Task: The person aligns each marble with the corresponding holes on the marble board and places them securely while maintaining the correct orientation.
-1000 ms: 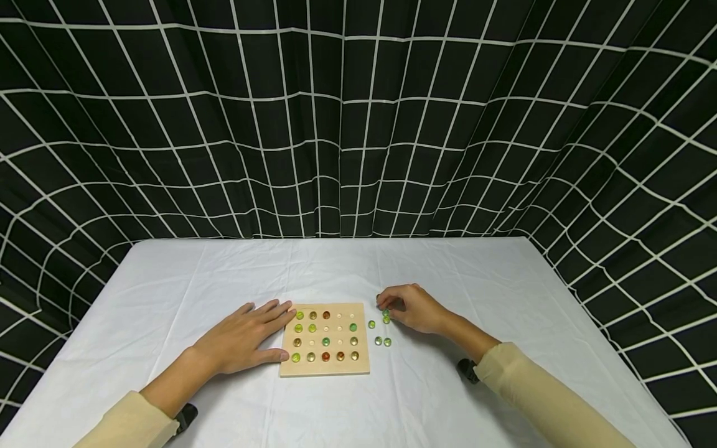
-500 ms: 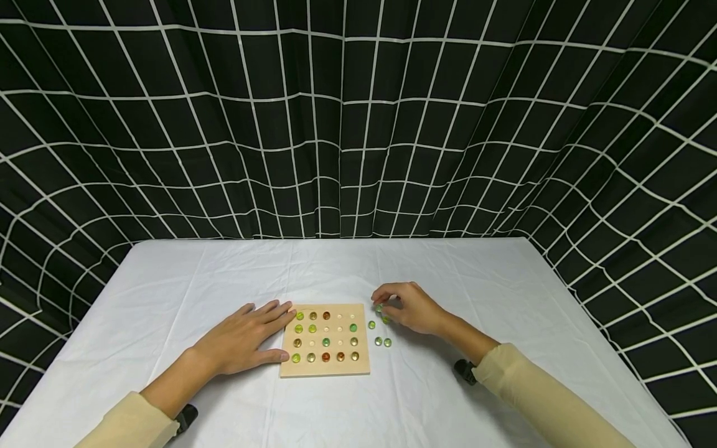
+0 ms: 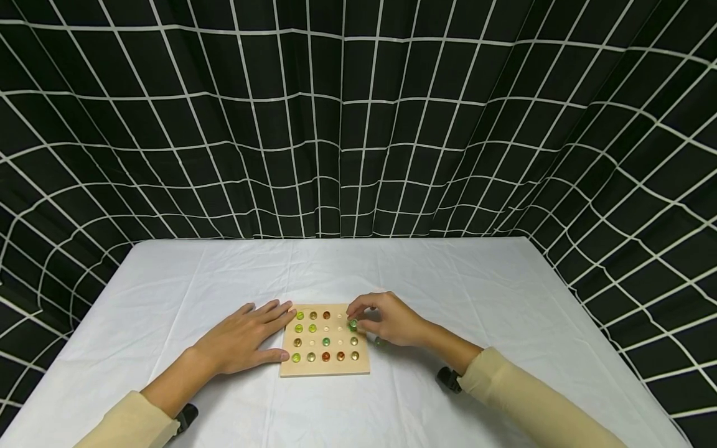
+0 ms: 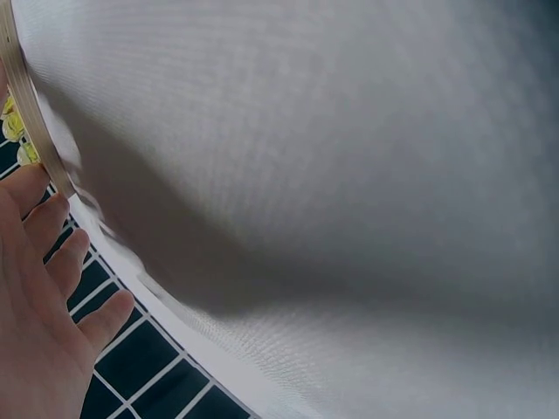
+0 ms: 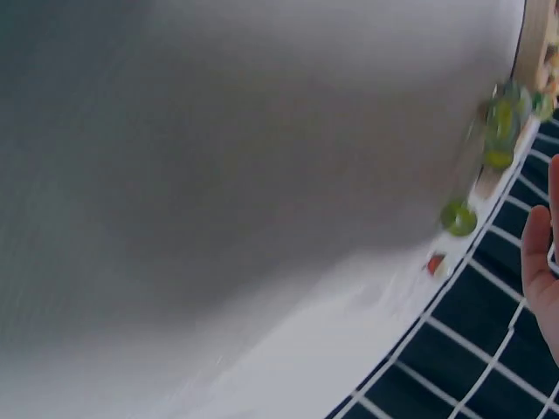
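Observation:
A light wooden board (image 3: 333,367) with rows of shallow hollows lies on the table, several of them filled with green, yellow, amber and red glass marbles. My left hand (image 3: 241,339) rests flat at its left side, fingers spread, fingertips and thumb on the edge; the left wrist view shows these straight fingers (image 4: 65,262) by the board's edge. Over the board's right side, my right hand (image 3: 394,318) pinches a green glass marble (image 3: 352,324) between thumb and fingers, overlapping the upper right hollows. Only part of that hand shows at the right wrist view's edge.
Loose marbles lie right of the board, one (image 3: 379,341) showing beside my right hand; a green marble (image 5: 458,217) appears in the right wrist view. A white cloth covers the table (image 3: 235,267). A black curtain (image 3: 358,124) with white grid lines hangs behind.
My right hand has picked up a green marble from the loose ones right of the board and carried it left over the board. The left hand stays in place.

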### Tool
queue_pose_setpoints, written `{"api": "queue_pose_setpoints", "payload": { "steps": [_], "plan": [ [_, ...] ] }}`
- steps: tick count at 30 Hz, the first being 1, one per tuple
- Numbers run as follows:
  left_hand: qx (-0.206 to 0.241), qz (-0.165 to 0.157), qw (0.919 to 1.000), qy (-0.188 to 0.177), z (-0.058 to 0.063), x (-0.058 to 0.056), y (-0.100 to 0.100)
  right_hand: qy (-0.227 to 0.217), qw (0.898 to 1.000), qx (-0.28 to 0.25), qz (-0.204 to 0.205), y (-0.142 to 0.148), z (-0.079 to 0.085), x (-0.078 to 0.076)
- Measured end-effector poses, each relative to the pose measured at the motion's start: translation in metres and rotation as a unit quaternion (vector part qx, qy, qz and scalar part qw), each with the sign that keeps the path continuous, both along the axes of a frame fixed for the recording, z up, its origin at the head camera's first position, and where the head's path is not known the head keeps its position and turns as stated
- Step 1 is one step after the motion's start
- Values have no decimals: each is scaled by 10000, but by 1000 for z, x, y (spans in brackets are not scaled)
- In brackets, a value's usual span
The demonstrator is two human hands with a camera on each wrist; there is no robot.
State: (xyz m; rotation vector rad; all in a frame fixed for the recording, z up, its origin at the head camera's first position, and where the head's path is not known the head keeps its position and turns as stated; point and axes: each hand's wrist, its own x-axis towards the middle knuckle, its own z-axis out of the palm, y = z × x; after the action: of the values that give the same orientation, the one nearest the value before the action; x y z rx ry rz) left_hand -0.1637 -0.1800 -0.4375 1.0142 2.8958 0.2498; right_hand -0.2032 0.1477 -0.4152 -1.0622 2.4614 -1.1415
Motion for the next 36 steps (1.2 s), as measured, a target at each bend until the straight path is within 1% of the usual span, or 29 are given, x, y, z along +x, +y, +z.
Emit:
{"api": "queue_pose_setpoints", "payload": {
  "steps": [6,10,16,24,30,36],
  "plan": [
    [-25,11,10000,-45,0,0,0,-124,9996,-40,266,-12,-2,5],
    [-40,13,10000,-57,0,0,0,-12,9994,133,334,-17,-3,7],
    [-12,-12,10000,-27,0,0,0,9,9986,289,446,-21,-7,9],
    [-1,-43,10000,-8,-1,-1,0,105,9979,411,488,-23,-6,10],
    [2,-35,10000,-22,-1,-1,-1,310,9967,570,496,-24,-6,11],
    [-26,-38,10000,-6,-2,-1,-1,230,9981,411,400,-22,-5,9]
  ]
}}
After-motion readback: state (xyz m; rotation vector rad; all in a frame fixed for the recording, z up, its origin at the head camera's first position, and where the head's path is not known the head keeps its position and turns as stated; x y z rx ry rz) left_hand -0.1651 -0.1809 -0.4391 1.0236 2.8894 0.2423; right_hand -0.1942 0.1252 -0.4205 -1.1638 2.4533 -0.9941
